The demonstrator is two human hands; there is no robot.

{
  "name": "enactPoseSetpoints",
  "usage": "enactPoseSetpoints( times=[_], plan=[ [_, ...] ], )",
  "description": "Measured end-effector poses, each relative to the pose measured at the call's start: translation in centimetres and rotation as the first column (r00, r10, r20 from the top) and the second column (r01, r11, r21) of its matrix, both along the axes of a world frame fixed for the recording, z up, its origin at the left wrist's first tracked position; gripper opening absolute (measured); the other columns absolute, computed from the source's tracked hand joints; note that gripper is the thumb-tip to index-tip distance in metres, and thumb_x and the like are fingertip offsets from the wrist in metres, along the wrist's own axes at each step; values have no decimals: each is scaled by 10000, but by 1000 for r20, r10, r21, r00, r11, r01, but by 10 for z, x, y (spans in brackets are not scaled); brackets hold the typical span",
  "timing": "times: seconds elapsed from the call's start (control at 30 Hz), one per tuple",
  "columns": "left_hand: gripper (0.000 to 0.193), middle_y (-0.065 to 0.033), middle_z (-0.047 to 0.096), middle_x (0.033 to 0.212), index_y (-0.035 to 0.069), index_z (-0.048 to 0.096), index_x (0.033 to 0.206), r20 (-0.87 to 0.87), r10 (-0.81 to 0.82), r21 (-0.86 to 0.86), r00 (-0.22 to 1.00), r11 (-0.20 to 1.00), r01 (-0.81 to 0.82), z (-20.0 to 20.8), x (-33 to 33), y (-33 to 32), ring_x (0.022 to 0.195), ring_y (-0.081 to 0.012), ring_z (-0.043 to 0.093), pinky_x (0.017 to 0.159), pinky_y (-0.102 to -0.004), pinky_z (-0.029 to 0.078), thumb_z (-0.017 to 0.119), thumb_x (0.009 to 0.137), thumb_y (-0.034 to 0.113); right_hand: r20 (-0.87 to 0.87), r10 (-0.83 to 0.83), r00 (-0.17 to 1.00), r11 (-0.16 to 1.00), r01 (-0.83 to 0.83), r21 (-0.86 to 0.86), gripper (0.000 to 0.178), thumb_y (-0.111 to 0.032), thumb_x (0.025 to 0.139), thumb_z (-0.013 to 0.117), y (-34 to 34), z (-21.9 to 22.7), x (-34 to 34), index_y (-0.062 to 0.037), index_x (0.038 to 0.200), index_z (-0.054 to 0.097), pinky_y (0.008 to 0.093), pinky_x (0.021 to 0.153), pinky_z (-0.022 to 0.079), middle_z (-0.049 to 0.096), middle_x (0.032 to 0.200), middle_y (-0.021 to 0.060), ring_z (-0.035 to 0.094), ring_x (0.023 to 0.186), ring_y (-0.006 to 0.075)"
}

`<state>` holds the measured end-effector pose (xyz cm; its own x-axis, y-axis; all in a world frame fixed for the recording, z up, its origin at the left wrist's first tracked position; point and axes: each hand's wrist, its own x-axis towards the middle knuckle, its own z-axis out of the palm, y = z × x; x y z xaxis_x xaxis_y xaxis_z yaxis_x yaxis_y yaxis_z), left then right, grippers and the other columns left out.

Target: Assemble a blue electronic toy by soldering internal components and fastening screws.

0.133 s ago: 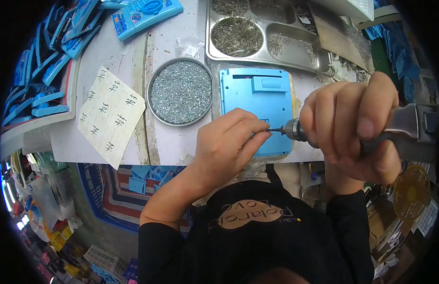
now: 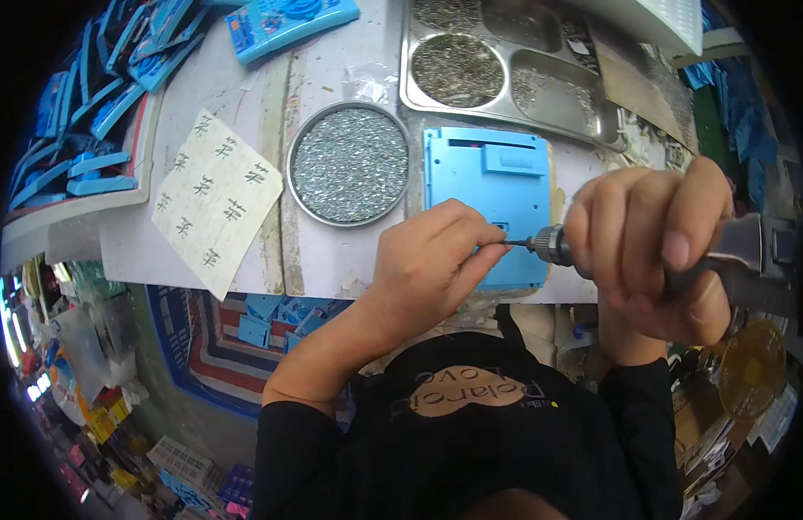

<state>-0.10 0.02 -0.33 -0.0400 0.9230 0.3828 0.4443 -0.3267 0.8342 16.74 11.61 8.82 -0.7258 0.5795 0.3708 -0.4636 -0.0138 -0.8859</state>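
Observation:
In my right hand [image 2: 648, 247] is an electric screwdriver [image 2: 748, 247], held level with its thin bit [image 2: 518, 243] pointing left. Thumb and forefinger of my left hand [image 2: 440, 256] pinch together at the bit's tip. Whatever small thing sits between those fingertips is too hidden to make out. Beneath both hands lies a flat light-blue plastic housing [image 2: 497, 195] with a slot along its far edge, a raised block and several small holes. My left fingers cover part of its near left side. Left of the housing stands a round metal dish [image 2: 349, 165] full of small silvery screws.
A steel compartment tray [image 2: 540, 121] with small metal parts stands at the back. Many blue housings [image 2: 98, 182] fill a bin at far left, near a handwritten paper [image 2: 215, 204]. One blue unit [image 2: 289, 26] lies behind. Below the table is a blue basket [image 2: 181, 347].
The view has shifted slightly, so the table and its things sit further right. Both hands keep the same hold, the left fingertips still at the bit's tip.

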Motion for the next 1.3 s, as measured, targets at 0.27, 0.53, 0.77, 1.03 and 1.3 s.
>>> enactPoseSetpoints(
  times=[0.27,0.53,0.77,1.03,1.3],
  plan=[
    [227,-68,649,950,64,729,941,-311,247,58,918,969,-241,-3,-51,11,921,-279,616,824,-425,449,832,769,171,8,-73,997,996,72,44,253,-363,942,684,1,-9,1,-162,986,535,242,500,395,519,586,-88,478,458,68],
    [92,-32,685,943,105,779,875,-577,348,19,739,910,-414,-24,-103,7,969,-256,622,896,-383,415,797,799,153,63,-65,996,997,62,43,340,-407,916,748,6,-14,27,-146,993,544,282,526,385,491,574,-54,482,522,114],
    [76,-49,698,954,75,723,825,-554,407,106,727,900,-424,-30,-115,17,953,-245,625,861,-422,421,784,804,116,42,-227,973,973,228,-31,275,-333,894,728,-20,-18,43,-140,966,546,276,509,403,509,548,-63,467,453,103],
    [141,-120,721,1143,47,649,897,-265,-91,34,960,994,104,5,-22,3,1091,-309,666,971,-442,502,763,815,55,67,-153,986,986,157,-62,279,-267,869,777,-42,-26,62,-95,941,569,315,552,445,557,606,-8,531,512,150],
    [169,-76,711,1263,84,610,888,-389,-209,-46,898,977,207,-8,-4,7,1286,-286,616,1128,-529,404,765,828,56,91,-69,993,965,44,258,208,-92,833,758,-40,-41,55,-74,859,553,346,517,491,588,603,29,578,492,195]
  ],
)
